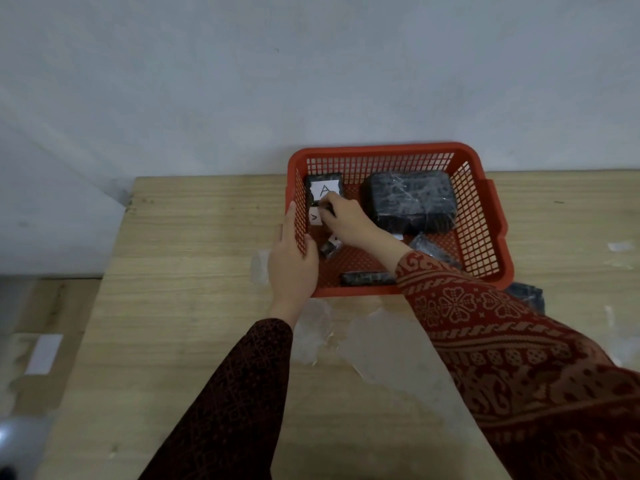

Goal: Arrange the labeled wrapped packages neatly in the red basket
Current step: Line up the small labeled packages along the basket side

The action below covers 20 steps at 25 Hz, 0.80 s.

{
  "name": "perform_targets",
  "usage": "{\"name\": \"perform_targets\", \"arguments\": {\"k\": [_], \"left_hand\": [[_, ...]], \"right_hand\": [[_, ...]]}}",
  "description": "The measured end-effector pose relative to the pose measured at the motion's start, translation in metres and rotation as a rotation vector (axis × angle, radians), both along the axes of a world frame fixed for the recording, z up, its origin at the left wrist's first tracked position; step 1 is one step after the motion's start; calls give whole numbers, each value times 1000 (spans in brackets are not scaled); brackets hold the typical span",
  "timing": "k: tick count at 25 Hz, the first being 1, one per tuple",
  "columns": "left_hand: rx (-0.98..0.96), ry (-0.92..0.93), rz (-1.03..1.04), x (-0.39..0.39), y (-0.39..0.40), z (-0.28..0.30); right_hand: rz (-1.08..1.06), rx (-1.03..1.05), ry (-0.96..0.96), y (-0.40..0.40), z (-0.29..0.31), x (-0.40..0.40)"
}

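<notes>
Right grip (341, 216) is being closed on a small labeled package (316, 216), aligned below the "A" package (324, 189); the red basket (391, 148) is being steadied by the left grip (292, 261), clasped over its wall.

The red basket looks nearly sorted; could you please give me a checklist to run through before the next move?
1. Left hand steadying the red basket by its left wall: ok.
2. Right hand on a small package below the A-labelled package: ok; its grip cannot tell.
3. Large wrapped package label visible: not ok.
4. Near-wall package lined up with others: not ok.
5. Dark package on the table inside basket: not ok.
</notes>
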<state>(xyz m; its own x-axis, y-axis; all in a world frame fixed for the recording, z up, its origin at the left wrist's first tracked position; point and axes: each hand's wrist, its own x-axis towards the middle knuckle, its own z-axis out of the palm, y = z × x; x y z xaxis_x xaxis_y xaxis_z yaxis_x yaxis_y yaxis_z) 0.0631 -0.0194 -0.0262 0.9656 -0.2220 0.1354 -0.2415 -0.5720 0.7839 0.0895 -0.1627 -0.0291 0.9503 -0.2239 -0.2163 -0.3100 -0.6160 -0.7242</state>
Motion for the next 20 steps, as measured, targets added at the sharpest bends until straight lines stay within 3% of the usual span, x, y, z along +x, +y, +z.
{"name": "perform_targets", "arguments": {"k": [5, 8, 15, 20], "left_hand": [[-5, -7, -7, -1, 0, 0], [5, -8, 3, -1, -1, 0], [4, 3, 6, -1, 0, 0], [0, 0, 11, -1, -1, 0]], "right_hand": [[-245, 70, -69, -8, -8, -6], [-133, -107, -113, -9, -6, -2], [140, -373, 24, -18, -2, 4], [140, -582, -25, -15, 6, 3]]}}
